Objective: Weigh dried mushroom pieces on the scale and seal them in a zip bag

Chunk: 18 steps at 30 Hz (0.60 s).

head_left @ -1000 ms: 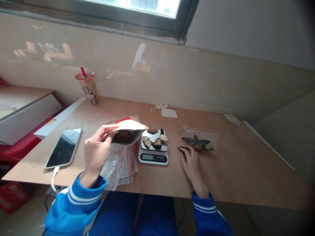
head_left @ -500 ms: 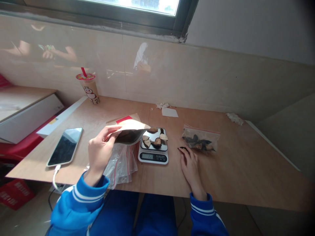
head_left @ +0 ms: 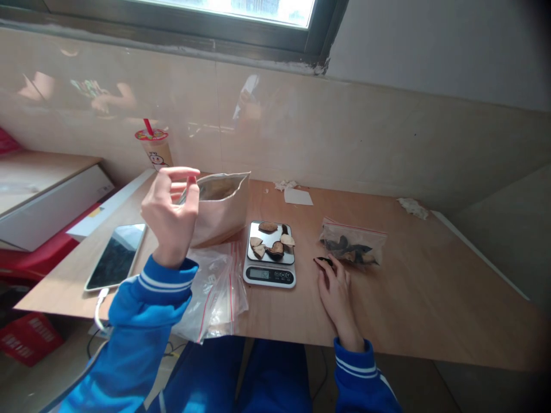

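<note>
The left hand [head_left: 169, 215] is raised and closed in a narrow pinch on the rim of a foil-lined kraft paper pouch [head_left: 221, 209], which hangs upright and open just above the table. The right hand [head_left: 336, 298] rests low on the table with its thumb and forefinger narrowed on a thin dark slice [head_left: 323, 261], just beside a clear zip bag [head_left: 353, 246] of dark and tan pieces.

The risks sit around that pinch. The pouch hangs from one narrow hold, so a slip or tilt could spill whatever it contains, though the view does not clearly show what is inside. The brittle-looking dried slices [head_left: 269, 227] lie on the steel platform of a digital kitchen scale [head_left: 269, 255], and a knock from either hand could shift them or change the display, which is too small to read with confidence. A crumpled zip bag [head_left: 215, 298] lies close to the scale and could drag against it if pulled.

The plywood table [head_left: 413, 298] also holds a phone [head_left: 115, 257] on a white charging cable [head_left: 100, 310], a bubble tea cup [head_left: 154, 148], a paper slip [head_left: 298, 197] and tissue scraps [head_left: 412, 208]. Behind it rises a glossy tiled wall [head_left: 387, 132] beneath a bright window [head_left: 224, 11].
</note>
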Motion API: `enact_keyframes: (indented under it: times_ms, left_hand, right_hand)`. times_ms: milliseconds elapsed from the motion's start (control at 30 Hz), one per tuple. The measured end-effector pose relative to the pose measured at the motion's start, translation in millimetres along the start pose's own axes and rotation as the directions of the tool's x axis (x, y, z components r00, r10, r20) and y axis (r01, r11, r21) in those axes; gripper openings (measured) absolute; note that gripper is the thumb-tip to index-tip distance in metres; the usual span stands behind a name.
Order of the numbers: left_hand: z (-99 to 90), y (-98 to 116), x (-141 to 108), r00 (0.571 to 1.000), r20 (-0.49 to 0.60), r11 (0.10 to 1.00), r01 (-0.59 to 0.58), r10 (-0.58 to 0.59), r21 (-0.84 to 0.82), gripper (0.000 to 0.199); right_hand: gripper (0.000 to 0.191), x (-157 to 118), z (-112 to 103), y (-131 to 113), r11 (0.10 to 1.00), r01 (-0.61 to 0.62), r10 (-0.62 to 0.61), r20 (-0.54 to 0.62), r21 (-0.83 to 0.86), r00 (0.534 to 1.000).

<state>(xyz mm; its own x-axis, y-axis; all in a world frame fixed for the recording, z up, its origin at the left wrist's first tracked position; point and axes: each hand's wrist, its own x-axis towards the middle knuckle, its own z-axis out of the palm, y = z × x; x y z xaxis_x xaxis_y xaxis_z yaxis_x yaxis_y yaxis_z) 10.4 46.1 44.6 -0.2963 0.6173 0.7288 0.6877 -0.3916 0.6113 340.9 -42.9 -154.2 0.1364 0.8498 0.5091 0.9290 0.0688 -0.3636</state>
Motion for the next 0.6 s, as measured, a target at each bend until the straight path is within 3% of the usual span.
enact_keyframes:
  times_ms: [67,200,400,433,500,533,567,600]
  left_hand:
    - [6.9,-8.6,17.8,0.997,-0.037,0.992,-0.068,0.072,0.105,0.024]
    - [9.2,-27.6,30.4,0.988,0.012,0.961,-0.151,0.152,0.232,0.029]
    - [-17.7,-22.0,-8.7,0.984,-0.053,0.949,-0.148,0.169,0.28,0.036]
    - [-21.9,-22.2,-17.2,0.988,-0.021,0.959,-0.146,0.155,0.244,0.032]
    - [-28.0,-28.6,-34.1,0.986,0.119,0.981,-0.134,0.118,0.141,0.025]
    - [-29.8,-34.9,-43.1,0.954,0.291,0.988,-0.104,0.068,0.111,0.024]
    - [-30.8,-42.9,-52.8,0.88,0.475,0.992,-0.069,0.011,0.105,0.024]
    - [-31.0,-52.0,-63.4,0.774,0.631,0.993,-0.033,-0.049,0.118,0.023]
  right_hand:
    - [0.034,-0.1,-0.1,-0.4,1.0,0.005,-0.005,-0.006,0.002,1.0]
    - [0.035,-0.5,0.3,-0.4,1.0,0.005,-0.005,-0.01,0.008,1.0]
    - [0.035,-0.7,1.5,0.9,1.0,0.005,-0.005,-0.027,-0.008,1.0]
    - [0.035,-0.5,1.3,0.7,1.0,0.01,-0.01,-0.031,-0.011,0.999]
    - [0.035,-0.3,0.4,-0.4,1.0,0.015,-0.016,-0.047,-0.025,0.999]
    - [0.035,-0.2,-0.3,-1.3,0.999,0.014,-0.016,-0.061,-0.034,0.998]
    - [0.034,-0.2,-1.0,-2.3,0.999,0.01,-0.013,-0.077,-0.043,0.997]
    - [0.033,-0.2,-1.8,-3.3,0.999,0.004,-0.009,-0.094,-0.052,0.996]
